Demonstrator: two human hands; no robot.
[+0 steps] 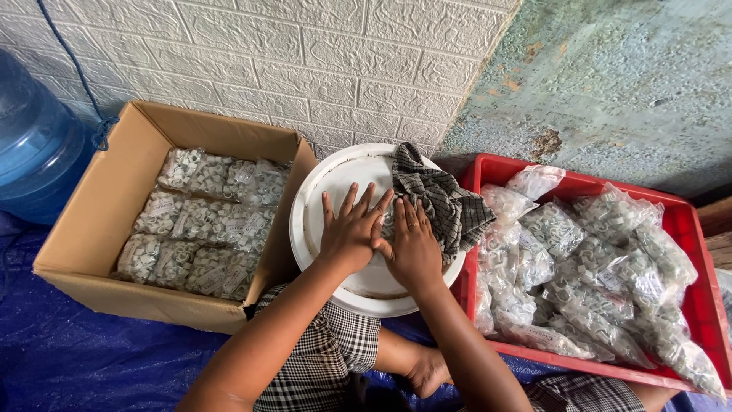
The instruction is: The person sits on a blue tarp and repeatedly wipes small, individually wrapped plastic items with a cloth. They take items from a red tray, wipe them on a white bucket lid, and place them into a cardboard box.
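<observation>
Near the middle of the frame our left hand (349,229) and right hand (412,243) lie side by side, palms down and fingers spread flat, on a small clear bag (386,223) of pale plastic pieces that is mostly hidden under them; neither hand is pinching or gripping anything. The bag rests on a round white lid (320,198) that serves as our bench (it sits over our lap, just above the checked shorts (335,343)). A dark checked cloth (442,200) is draped over the lid's upper right edge, touching our right fingertips. To the left of centre an open cardboard box (91,221) holds filled bags (206,221) laid in neat rows, and on the right a red crate (690,229) is heaped with more loose bags (602,267) of the same kind. A blue water bottle (34,137) stands at the far left, and blue sheeting (91,358) covers the floor. We judge the bag light, soft and shifting, its film slippery, so it is best taken by the sides or neck rather than from on top.
</observation>
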